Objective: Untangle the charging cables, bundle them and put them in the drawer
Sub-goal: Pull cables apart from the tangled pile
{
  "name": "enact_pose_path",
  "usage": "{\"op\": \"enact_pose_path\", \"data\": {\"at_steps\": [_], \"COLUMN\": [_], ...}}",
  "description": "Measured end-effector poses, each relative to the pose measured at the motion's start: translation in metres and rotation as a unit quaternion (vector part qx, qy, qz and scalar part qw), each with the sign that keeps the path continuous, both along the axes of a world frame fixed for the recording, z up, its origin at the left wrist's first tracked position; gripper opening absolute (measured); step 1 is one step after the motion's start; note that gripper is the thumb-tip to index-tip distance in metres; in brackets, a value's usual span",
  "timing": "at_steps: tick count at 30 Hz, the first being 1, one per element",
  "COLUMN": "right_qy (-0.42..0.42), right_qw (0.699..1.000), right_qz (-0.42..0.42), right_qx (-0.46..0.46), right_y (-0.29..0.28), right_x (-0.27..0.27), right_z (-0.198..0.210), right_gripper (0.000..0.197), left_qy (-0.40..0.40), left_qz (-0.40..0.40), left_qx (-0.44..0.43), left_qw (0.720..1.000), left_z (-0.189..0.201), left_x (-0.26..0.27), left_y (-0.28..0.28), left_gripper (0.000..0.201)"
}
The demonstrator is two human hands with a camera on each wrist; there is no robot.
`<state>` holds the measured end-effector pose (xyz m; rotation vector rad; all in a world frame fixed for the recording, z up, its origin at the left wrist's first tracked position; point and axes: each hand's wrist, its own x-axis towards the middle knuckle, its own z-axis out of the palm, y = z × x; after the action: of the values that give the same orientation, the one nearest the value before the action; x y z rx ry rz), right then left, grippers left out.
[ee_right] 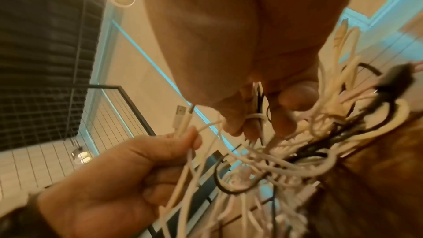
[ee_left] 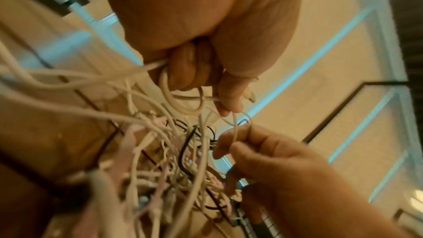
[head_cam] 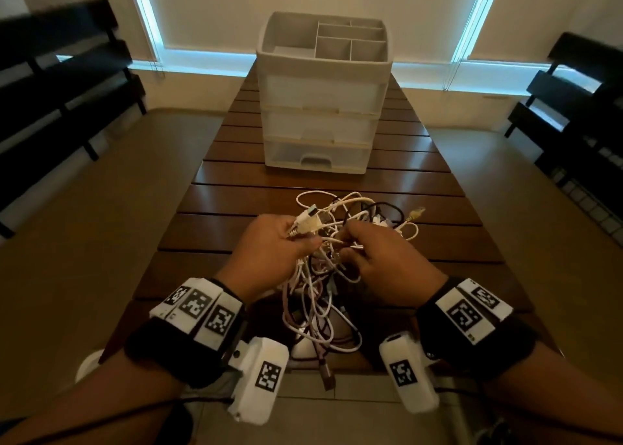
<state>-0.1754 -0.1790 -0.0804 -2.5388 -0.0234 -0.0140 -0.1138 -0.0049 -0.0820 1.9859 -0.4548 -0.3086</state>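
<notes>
A tangle of charging cables (head_cam: 340,266), mostly white with some black and pink ones, lies on the near part of the wooden table (head_cam: 236,202) and hangs over its front edge. My left hand (head_cam: 296,239) grips a few white cables whose USB plugs (head_cam: 308,220) stick out past the fingers. My right hand (head_cam: 347,242) pinches a thin white strand of the tangle just beside it. The white drawer unit (head_cam: 320,107) stands further back with all three drawers closed. In the wrist views the left hand (ee_left: 206,88) and right hand (ee_right: 258,120) curl round cables.
The drawer unit's top is an open tray with several compartments (head_cam: 350,40). Black slatted benches stand to the left (head_cam: 60,74) and to the right (head_cam: 573,107) of the table. A brownish USB plug (head_cam: 327,377) dangles below the table's front edge.
</notes>
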Motion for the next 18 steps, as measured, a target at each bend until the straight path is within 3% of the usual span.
{"op": "enact_pose_path", "data": {"at_steps": [2, 6, 10, 13, 18], "right_qy": [-0.028, -0.056, -0.005, 0.024, 0.045], "right_qw": [0.999, 0.994, 0.989, 0.982, 0.990], "right_qz": [-0.018, -0.033, -0.037, -0.023, -0.013], "right_qx": [-0.013, -0.085, -0.145, -0.185, -0.136], "right_y": [-0.001, 0.002, 0.007, 0.014, 0.020], "right_x": [0.000, 0.001, 0.009, 0.014, -0.005], "right_z": [-0.005, -0.011, 0.004, 0.025, 0.030], "right_gripper": [0.006, 0.013, 0.014, 0.018, 0.026], "left_qy": [0.034, 0.018, -0.119, -0.152, -0.149], "left_qz": [0.013, 0.025, 0.012, 0.010, -0.021], "left_qx": [-0.033, -0.007, 0.170, 0.112, 0.079], "left_qw": [0.999, 0.999, 0.978, 0.982, 0.986], "left_z": [-0.001, -0.004, -0.007, -0.002, 0.002], "left_x": [0.000, 0.002, 0.002, -0.005, -0.021], "left_y": [0.001, 0.005, 0.004, -0.001, -0.012], "left_gripper": [0.007, 0.015, 0.008, 0.020, 0.013]}}
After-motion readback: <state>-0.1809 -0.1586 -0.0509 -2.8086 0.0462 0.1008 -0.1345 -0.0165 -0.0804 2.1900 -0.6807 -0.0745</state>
